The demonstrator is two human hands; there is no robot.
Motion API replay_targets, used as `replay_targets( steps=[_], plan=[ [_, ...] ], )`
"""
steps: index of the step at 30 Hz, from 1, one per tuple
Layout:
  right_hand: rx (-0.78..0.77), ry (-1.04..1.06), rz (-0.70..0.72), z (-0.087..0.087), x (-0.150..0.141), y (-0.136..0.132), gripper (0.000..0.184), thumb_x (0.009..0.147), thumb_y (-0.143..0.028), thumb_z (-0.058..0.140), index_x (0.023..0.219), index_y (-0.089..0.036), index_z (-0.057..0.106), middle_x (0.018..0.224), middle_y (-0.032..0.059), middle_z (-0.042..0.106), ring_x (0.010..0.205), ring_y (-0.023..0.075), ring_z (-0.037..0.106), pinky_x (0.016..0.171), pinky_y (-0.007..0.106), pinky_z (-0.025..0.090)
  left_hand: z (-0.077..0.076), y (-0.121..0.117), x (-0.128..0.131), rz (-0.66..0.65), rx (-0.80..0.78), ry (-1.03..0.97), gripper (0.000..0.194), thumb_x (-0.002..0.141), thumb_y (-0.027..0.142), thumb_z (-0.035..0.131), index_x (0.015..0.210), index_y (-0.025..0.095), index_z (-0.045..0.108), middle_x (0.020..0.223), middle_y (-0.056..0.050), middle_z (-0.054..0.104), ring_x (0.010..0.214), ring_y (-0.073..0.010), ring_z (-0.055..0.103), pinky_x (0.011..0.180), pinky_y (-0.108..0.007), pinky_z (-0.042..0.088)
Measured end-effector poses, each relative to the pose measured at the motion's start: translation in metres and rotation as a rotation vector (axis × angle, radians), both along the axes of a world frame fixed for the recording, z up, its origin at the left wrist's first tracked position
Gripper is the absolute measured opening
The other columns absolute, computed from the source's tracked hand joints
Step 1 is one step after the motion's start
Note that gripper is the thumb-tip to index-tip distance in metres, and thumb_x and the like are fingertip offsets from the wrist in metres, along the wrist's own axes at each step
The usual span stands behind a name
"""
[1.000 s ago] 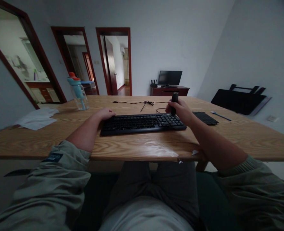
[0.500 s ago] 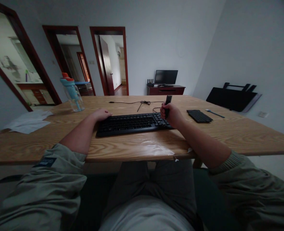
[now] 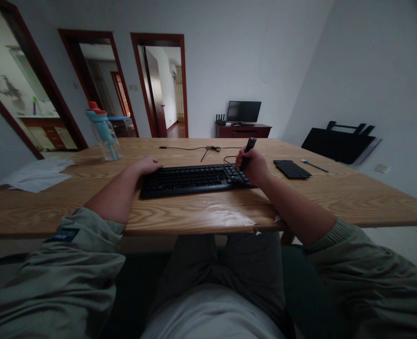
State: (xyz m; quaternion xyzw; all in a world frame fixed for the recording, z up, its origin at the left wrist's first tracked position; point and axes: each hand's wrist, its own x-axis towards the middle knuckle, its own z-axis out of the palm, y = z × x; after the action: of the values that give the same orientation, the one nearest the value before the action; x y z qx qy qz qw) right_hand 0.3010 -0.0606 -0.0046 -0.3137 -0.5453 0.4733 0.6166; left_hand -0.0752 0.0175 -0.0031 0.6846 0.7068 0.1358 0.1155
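Observation:
A black keyboard point(image 3: 190, 181) lies flat near the table's front edge. My left hand point(image 3: 147, 165) is closed on its far left corner, the fingers curled at the back edge. Over the number pad, my right hand point(image 3: 252, 167) wraps around a black brush point(image 3: 248, 153), held tilted with its top end rising above the fist. The brush's lower end is dark against the keys and hard to make out. To the right of this hand, a black panel of key-like squares point(image 3: 291, 169) lies on the table.
Behind the keyboard lies a tied black cable point(image 3: 212, 149). A clear bottle with a blue and red lid point(image 3: 104, 134) stands at left, beside white paper sheets point(image 3: 38, 174). A thin blue stick with a white tip point(image 3: 316, 165) lies at right on the wooden table point(image 3: 356, 197).
The brush in my right hand has turned and now leans to the right. My left hand stays at the keyboard's corner. The whole view has shifted slightly.

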Motion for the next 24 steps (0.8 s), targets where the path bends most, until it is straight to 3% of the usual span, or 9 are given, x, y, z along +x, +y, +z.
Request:
replay_targets(
  steps=[10, 18, 21, 24],
  plan=[
    [-0.018, 0.021, -0.145, -0.009, -0.004, 0.003, 0.018, 0.07, -0.029, 0.059, 0.072, -0.023, 0.042, 0.063, -0.0023, 0.045, 0.052, 0.0113, 0.043, 0.048, 0.025, 0.041, 0.0, 0.002, -0.003, -0.053, -0.003, 0.052, 0.031, 0.079, 0.045, 0.06, 0.078, 0.019, 0.075, 0.088, -0.009, 0.076, 0.082, -0.0257, 0.07, 0.074, -0.032, 0.053],
    [-0.102, 0.149, -0.207, -0.01, -0.005, 0.003, 0.023, 0.074, -0.03, 0.059, 0.067, -0.022, 0.038, 0.053, -0.0068, 0.034, 0.041, 0.0065, 0.028, 0.035, 0.021, 0.021, 0.0, 0.005, -0.002, -0.047, -0.023, 0.081, 0.032, 0.081, 0.046, 0.058, 0.084, 0.02, 0.076, 0.091, -0.007, 0.077, 0.088, -0.025, 0.07, 0.076, -0.03, 0.053],
    [-0.077, 0.118, -0.19, -0.009, -0.005, 0.001, 0.027, 0.075, -0.032, 0.059, 0.063, -0.023, 0.036, 0.049, -0.0074, 0.032, 0.039, 0.0069, 0.027, 0.035, 0.022, 0.021, -0.001, 0.008, -0.004, -0.065, -0.025, 0.099, 0.035, 0.083, 0.048, 0.055, 0.086, 0.019, 0.076, 0.093, -0.008, 0.077, 0.089, -0.0259, 0.07, 0.077, -0.031, 0.053],
    [-0.016, -0.061, -0.202, -0.008, -0.001, 0.0, 0.028, 0.078, -0.035, 0.058, 0.061, -0.023, 0.04, 0.047, -0.0054, 0.037, 0.039, 0.0089, 0.035, 0.038, 0.024, 0.029, -0.001, 0.01, -0.005, -0.082, -0.021, 0.118, 0.039, 0.084, 0.048, 0.054, 0.09, 0.017, 0.076, 0.097, -0.011, 0.076, 0.089, -0.0275, 0.069, 0.078, -0.034, 0.053]
  ],
)
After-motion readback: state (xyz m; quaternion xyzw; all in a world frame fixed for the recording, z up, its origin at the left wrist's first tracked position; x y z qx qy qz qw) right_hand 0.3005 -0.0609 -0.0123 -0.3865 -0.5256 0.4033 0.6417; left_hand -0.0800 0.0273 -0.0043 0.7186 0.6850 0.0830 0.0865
